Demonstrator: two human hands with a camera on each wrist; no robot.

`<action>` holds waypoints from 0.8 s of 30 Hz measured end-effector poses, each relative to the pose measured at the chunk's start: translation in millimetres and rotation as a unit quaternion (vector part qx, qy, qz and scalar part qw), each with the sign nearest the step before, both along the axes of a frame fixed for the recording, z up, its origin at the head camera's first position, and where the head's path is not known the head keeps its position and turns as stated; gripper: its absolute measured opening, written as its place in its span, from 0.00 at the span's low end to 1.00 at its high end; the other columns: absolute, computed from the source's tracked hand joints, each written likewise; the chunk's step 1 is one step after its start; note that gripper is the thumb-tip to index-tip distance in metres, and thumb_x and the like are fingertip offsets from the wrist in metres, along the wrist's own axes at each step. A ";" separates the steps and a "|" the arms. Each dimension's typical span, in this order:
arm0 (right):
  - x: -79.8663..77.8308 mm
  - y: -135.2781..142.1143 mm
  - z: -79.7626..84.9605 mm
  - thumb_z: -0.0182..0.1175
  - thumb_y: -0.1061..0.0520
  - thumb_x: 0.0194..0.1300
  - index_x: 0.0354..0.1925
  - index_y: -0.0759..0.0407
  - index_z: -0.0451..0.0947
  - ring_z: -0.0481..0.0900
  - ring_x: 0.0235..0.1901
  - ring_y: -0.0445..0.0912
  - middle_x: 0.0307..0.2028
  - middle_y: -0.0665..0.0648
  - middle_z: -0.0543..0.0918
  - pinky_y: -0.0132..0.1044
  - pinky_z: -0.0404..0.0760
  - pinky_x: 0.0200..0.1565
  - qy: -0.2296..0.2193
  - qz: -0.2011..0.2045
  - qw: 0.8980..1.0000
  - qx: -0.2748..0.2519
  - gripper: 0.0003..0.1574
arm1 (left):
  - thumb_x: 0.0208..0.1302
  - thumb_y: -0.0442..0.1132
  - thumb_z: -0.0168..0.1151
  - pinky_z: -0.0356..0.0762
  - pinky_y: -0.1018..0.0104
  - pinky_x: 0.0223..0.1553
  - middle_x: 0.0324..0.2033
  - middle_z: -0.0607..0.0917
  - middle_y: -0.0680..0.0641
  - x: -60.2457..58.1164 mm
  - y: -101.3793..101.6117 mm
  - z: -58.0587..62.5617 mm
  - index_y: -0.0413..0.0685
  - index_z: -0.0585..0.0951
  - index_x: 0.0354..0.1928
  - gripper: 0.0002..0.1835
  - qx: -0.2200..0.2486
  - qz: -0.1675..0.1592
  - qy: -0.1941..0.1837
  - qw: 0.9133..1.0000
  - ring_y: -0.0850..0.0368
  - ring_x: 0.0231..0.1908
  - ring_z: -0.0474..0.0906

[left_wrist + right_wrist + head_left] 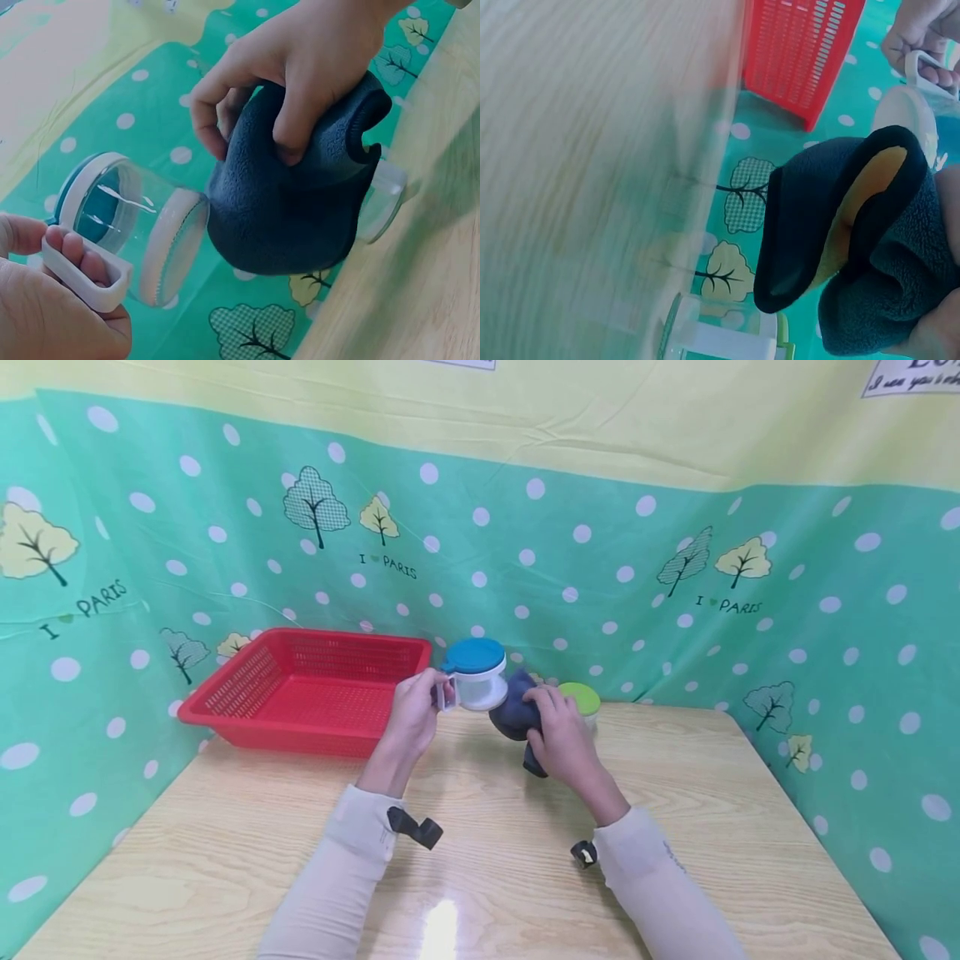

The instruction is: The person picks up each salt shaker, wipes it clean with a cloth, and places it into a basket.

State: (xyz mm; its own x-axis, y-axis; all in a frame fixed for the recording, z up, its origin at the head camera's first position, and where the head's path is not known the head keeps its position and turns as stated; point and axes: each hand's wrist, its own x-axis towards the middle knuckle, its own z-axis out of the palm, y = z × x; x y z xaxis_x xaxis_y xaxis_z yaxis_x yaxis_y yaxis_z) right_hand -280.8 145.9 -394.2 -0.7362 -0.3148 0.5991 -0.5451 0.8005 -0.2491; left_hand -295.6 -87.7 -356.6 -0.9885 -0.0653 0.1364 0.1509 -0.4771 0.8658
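Note:
My left hand (415, 710) grips the white handle of a clear jar (146, 225) with a blue lid (476, 655), held up off the table. In the left wrist view the jar lies tilted, its see-through body showing nothing inside. My right hand (564, 735) pinches a dark blue cloth (292, 195) between thumb and fingers, close beside the jar's base. The cloth hangs folded, and an orange-yellow underside shows in the right wrist view. Behind the right hand stands a second clear jar (724, 334) with a green lid (581, 697), partly hidden by that hand.
A red plastic basket (300, 739) with slotted walls sits at the back left of the wooden table (495, 885). A green dotted curtain (480, 552) rises along the back and both sides.

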 end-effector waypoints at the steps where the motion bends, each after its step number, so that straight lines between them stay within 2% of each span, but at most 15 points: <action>1: -0.2 -0.7 -0.6 0.68 0.68 0.58 0.57 0.62 0.71 0.76 0.48 0.64 0.56 0.66 0.77 0.56 0.78 0.52 -0.007 0.005 1.000 -0.008 0.30 | 0.66 0.29 0.52 0.69 0.65 0.43 0.21 0.74 0.48 0.2 0.3 -0.2 0.43 0.77 0.16 0.18 -0.001 0.000 0.001 1.000 0.55 0.30 0.70; 6: -0.9 -3.3 -3.7 0.68 0.69 0.57 0.55 0.65 0.69 0.76 0.49 0.62 0.52 0.66 0.78 0.56 0.76 0.55 -0.023 0.025 0.998 -0.043 0.29 | 0.66 0.29 0.52 0.70 0.64 0.43 0.21 0.75 0.48 1.8 2.0 0.1 0.42 0.77 0.17 0.17 -0.001 0.003 0.004 1.000 0.55 0.30 0.70; 12: 0.5 -7.9 -4.3 0.67 0.70 0.56 0.53 0.64 0.69 0.75 0.54 0.61 0.52 0.66 0.76 0.56 0.74 0.60 -0.025 0.045 0.997 -0.053 0.28 | 0.66 0.29 0.51 0.71 0.65 0.41 0.21 0.75 0.48 1.3 3.3 -0.3 0.43 0.77 0.17 0.17 0.004 0.006 0.005 1.000 0.56 0.29 0.71; 17: 2.7 -12.7 -5.4 0.68 0.69 0.57 0.52 0.62 0.69 0.74 0.56 0.60 0.53 0.65 0.75 0.56 0.74 0.61 -0.017 0.048 0.998 -0.038 0.27 | 0.66 0.29 0.51 0.70 0.66 0.41 0.21 0.75 0.48 0.2 3.7 -1.4 0.43 0.78 0.18 0.17 0.009 0.007 0.009 1.000 0.56 0.29 0.71; 24: 6.0 -17.7 -6.6 0.70 0.67 0.55 0.52 0.61 0.71 0.75 0.56 0.62 0.54 0.65 0.75 0.57 0.74 0.61 0.019 0.041 0.999 0.005 0.27 | 0.65 0.28 0.52 0.70 0.66 0.39 0.20 0.75 0.48 0.7 4.5 0.4 0.42 0.78 0.17 0.17 0.016 0.014 0.008 1.000 0.57 0.28 0.71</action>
